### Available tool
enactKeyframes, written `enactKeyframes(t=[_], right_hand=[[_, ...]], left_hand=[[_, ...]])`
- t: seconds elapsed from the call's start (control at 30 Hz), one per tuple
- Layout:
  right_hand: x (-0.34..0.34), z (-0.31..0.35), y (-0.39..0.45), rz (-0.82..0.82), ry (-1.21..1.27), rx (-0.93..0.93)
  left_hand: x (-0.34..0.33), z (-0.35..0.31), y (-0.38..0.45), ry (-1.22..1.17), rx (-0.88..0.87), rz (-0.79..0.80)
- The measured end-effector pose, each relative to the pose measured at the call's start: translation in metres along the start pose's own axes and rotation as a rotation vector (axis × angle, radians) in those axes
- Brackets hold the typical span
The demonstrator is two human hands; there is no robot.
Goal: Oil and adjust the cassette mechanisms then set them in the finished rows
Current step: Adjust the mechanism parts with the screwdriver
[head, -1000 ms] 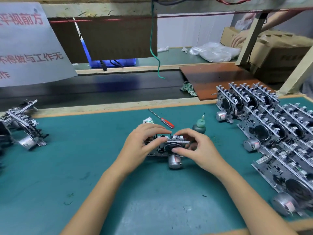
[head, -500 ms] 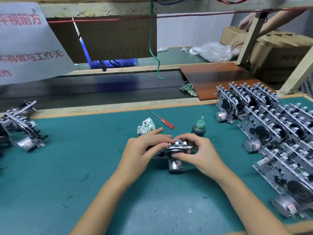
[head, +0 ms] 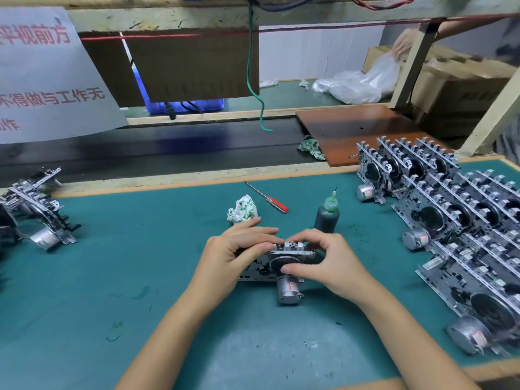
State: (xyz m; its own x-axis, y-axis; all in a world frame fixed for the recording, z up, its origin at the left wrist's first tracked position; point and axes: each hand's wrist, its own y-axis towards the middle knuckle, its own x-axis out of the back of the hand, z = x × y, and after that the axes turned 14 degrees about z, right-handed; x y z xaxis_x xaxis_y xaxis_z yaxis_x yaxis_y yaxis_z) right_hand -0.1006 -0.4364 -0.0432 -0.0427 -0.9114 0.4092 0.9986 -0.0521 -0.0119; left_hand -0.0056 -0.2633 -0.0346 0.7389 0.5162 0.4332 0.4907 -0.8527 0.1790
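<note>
A metal cassette mechanism [head: 274, 263] with a black flywheel and a silver motor [head: 287, 288] at its front stands on the green mat in the middle. My left hand [head: 233, 257] grips its left end, fingers curled over the top edge. My right hand [head: 323, 263] holds its right end, thumb pressed on the flywheel and fingers hooked over the top. A dark oil bottle [head: 327, 218] with a green nozzle stands just behind my right hand. Rows of finished mechanisms [head: 450, 220] stand upright along the right side.
A red-handled screwdriver [head: 267, 197] and a crumpled cloth [head: 243, 209] lie behind my hands. A few more mechanisms [head: 36, 215] sit at the left edge. A black conveyor belt [head: 168, 153] runs behind the mat, with a brown board [head: 351, 130] over it. Another person's hand [head: 402, 46] handles plastic at the back right.
Both hands and the mechanism have shifted slightly toward me, uncovering the cloth. The mechanism was tilted up half a second ago and now stands on the mat again.
</note>
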Motion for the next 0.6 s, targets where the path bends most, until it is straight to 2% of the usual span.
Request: enactKeyframes(t=[0.27, 0.33, 0.47, 0.6], right_hand=[[-0.004, 0.005, -0.010, 0.020, -0.068, 0.081], [-0.002, 0.002, -0.016, 0.011, -0.199, 0.058], [-0.002, -0.006, -0.029, -0.185, -0.661, 0.039], [-0.007, -0.010, -0.033, -0.216, -0.732, 0.041]], left_hand=[[-0.003, 0.001, -0.012, -0.055, -0.010, 0.018], [-0.002, 0.001, -0.011, -0.045, -0.005, 0.015], [-0.003, -0.001, -0.005, -0.009, -0.006, 0.004], [-0.003, 0.001, -0.005, 0.001, -0.022, -0.003]])
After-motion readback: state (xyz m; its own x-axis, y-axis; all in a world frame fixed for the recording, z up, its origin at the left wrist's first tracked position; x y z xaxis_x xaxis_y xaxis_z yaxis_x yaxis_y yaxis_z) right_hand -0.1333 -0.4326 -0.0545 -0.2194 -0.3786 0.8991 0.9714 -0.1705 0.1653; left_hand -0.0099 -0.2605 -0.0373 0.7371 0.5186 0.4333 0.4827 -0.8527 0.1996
